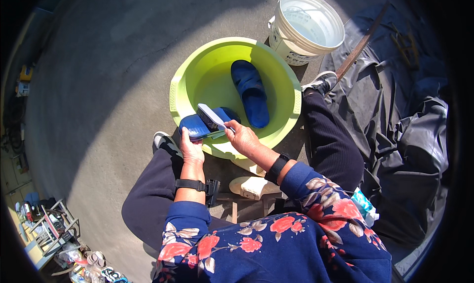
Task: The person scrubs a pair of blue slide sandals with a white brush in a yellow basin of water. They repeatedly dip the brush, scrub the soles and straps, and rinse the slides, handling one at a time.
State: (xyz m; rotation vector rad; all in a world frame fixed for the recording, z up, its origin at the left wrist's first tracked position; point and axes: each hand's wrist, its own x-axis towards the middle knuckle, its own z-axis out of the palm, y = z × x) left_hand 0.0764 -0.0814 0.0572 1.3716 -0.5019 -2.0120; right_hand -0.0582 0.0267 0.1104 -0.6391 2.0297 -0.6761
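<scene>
My left hand [192,149] grips the heel end of a blue rubber slipper [194,126], tilted over the near left rim of a round lime-green plastic basin [177,94]. In my right hand [244,138] is the handle of a white scrub brush [210,116]; its dark bristles lie against the slipper's footbed. A second blue slipper [255,101] lies inside the basin, towards its right side, with nothing holding it. Something green shows under the held slipper, partly hidden.
A white plastic bucket [296,42] of water stands beyond the basin. Cream slippers [253,188] lie near my lap. Crumpled black sheeting [385,153] and a wooden pole [363,42] are at right. A small metal-framed chair [55,227] stands at lower left among clutter.
</scene>
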